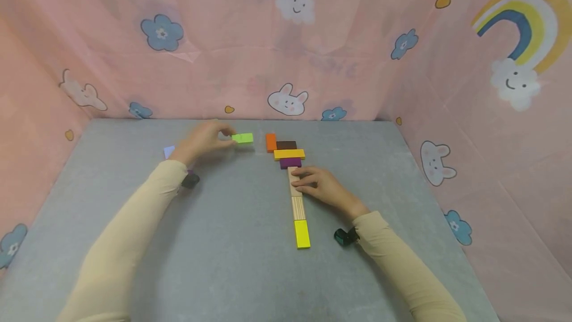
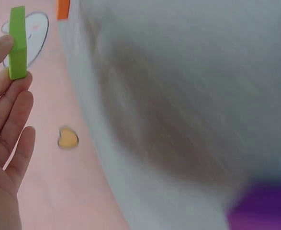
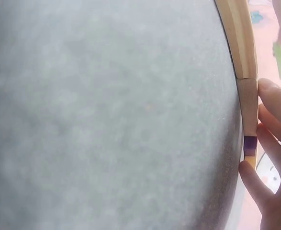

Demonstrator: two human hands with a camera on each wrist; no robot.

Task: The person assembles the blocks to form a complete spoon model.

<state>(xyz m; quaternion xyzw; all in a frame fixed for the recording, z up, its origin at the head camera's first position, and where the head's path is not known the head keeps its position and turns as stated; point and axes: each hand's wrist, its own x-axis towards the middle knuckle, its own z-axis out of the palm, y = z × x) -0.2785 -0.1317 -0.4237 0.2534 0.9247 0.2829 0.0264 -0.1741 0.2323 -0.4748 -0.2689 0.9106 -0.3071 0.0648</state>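
Note:
My left hand (image 1: pixel 203 139) pinches a light green block (image 1: pixel 243 138) between thumb and fingertips, above the far side of the table. In the left wrist view the green block (image 2: pixel 18 43) points upward from the fingers. My right hand (image 1: pixel 325 188) rests its fingertips on a plain wooden block (image 1: pixel 295 193), part of a line of blocks. Toward me follow a grooved wooden block (image 1: pixel 298 208) and a bright yellow block (image 1: pixel 302 235). Beyond lie a purple block (image 1: pixel 290 163), a golden yellow one (image 1: pixel 289 154), a dark brown one (image 1: pixel 286 145) and an upright orange one (image 1: pixel 270 142).
A lavender block (image 1: pixel 169 151) lies left of my left wrist. Another purple block (image 2: pixel 262 211) shows blurred beneath that wrist. The grey table (image 1: pixel 223 242) ends at a pink patterned cloth (image 1: pixel 214 78) at the back and sides.

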